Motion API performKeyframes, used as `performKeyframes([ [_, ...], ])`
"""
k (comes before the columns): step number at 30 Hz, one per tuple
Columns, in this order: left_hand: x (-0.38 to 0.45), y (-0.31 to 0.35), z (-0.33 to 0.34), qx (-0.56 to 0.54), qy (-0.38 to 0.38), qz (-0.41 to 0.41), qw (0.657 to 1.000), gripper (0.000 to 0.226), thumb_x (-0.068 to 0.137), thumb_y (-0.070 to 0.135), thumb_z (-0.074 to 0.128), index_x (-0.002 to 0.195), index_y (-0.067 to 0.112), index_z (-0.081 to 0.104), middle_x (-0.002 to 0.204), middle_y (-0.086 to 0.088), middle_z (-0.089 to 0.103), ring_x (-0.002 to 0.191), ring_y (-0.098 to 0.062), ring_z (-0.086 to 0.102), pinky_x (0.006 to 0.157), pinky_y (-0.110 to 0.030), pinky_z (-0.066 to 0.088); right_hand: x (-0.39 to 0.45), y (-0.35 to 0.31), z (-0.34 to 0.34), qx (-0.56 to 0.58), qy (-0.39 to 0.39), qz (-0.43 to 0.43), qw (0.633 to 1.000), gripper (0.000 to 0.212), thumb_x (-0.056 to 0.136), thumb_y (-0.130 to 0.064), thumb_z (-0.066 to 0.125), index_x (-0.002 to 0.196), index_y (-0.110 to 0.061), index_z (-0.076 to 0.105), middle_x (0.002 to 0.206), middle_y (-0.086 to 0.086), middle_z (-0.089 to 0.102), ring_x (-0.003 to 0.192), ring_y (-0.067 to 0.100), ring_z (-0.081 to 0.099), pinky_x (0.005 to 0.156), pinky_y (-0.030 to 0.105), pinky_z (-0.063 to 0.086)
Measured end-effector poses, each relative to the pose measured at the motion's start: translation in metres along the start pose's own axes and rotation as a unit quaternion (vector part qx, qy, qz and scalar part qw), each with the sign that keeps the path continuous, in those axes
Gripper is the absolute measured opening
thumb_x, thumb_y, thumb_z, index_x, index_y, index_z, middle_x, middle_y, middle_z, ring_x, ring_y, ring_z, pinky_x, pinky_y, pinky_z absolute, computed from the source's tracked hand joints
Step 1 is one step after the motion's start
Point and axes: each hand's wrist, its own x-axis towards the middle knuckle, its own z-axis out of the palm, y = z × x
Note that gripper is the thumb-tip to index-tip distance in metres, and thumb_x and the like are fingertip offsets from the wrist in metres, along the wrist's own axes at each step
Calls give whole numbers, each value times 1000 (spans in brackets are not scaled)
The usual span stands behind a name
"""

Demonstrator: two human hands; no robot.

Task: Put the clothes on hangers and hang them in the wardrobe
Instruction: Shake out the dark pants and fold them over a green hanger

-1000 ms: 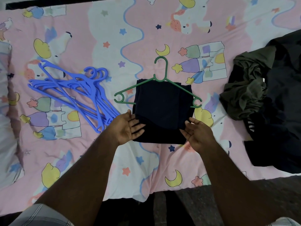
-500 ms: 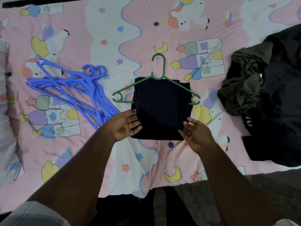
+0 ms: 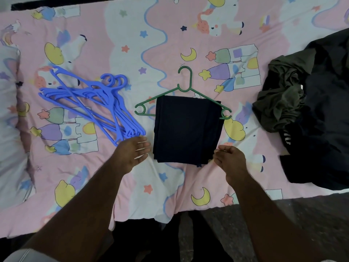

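- Nearest me, two bare forearms reach out over the dark floor (image 3: 294, 216) and the edge of the bed.
- The left hand (image 3: 132, 153) lies flat, fingers straight and released, on the pink cartoon-print bedsheet (image 3: 164, 188) just left of the folded cloth, holding nothing; whether its fingertips touch the cloth edge I cannot tell.
- The right hand (image 3: 231, 160) sits at the lower right corner of the cloth, fingers loosely curled; it appears to grasp nothing, with the fingertips just beside or barely touching the fabric.
- Between the two hands lies a folded dark navy garment (image 3: 187, 129), a neat rectangle draped over the bottom bar of a thin green plastic hanger (image 3: 186, 86).
- The green hanger lies flat on the sheet, its hook pointing away from the person and its notched ends showing on either side of the garment.
- To the left, a loose stack of blue plastic hangers (image 3: 94, 103) lies splayed on the sheet, its near end just beside the left hand.
- At the right, well apart, a crumpled heap of olive-green and black clothes (image 3: 302, 110) rests on the bed.
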Motion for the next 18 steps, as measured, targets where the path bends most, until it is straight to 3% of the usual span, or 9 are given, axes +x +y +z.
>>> performKeyframes([
  [5, 3, 17, 13, -14, -14, 28, 999, 28, 100, 28, 59, 120, 9, 66, 115, -8, 72, 109, -26, 69, 94, -36, 53, 6, -24, 2, 53, -26, -32, 998, 18, 88, 3, 67, 100, -10, 65, 100, 14, 72, 93, 25, 71, 81, 30, 58],
  [9, 11, 34, 30, -4, 14, 71, 997, 25, 102, 23, 56, 121, 9, 65, 115, -8, 71, 103, -25, 70, 84, -32, 56, 28, -48, 1, 28, -4, -72, 997, 18, 86, 3, 67, 92, -14, 67, 98, 14, 73, 91, 26, 71, 88, 37, 59],
  [14, 32, 62, 43, -8, 40, 115, 993, 25, 101, 22, 57, 123, 11, 63, 115, -4, 68, 102, -23, 69, 75, -29, 55, 68, -75, -6, -91, 37, -137, 986, 15, 86, -5, 70, 96, -17, 71, 98, 9, 74, 85, 23, 68, 93, 42, 57],
  [18, 58, 76, 42, 60, 132, 157, 977, 4, 97, 22, 62, 95, 19, 64, 101, -7, 60, 94, -22, 60, 75, -31, 55, 96, -88, -5, -226, 52, -173, 957, 33, 87, -19, 75, 119, -13, 69, 112, 4, 71, 105, 24, 66, 99, 43, 52],
])
